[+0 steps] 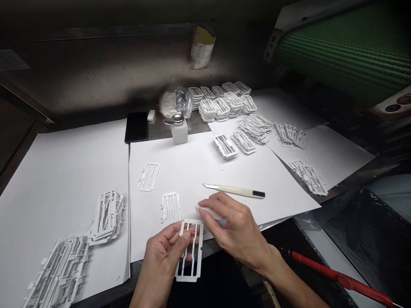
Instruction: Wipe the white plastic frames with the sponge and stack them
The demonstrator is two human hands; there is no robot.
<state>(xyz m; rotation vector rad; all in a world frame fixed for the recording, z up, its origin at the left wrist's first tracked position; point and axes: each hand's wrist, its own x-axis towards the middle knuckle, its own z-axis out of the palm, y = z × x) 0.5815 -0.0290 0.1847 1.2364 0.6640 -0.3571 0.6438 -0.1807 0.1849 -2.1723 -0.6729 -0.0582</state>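
My left hand (165,252) grips a white plastic frame (198,252) with long slots, thumb on its face, near the table's front edge. Just right of the frame's upper end, my right hand (236,226) is closed on a small white piece (212,212); the fingers partly cover it, so its exact kind cannot be made out. Beyond that hand lies a craft knife (240,190), blade pointing left. A second slotted frame (171,207) rests flat on the paper behind my left hand, and another frame (149,176) sits farther back to the left.
Stacks of white frames stand at left (105,216), front left (59,271), back (221,109) and right (308,177). A black phone (136,127), a white block with a metal lens-like piece (180,131) and a clear plastic bag (176,101) sit behind. A red-handled tool (340,276) lies lower right.
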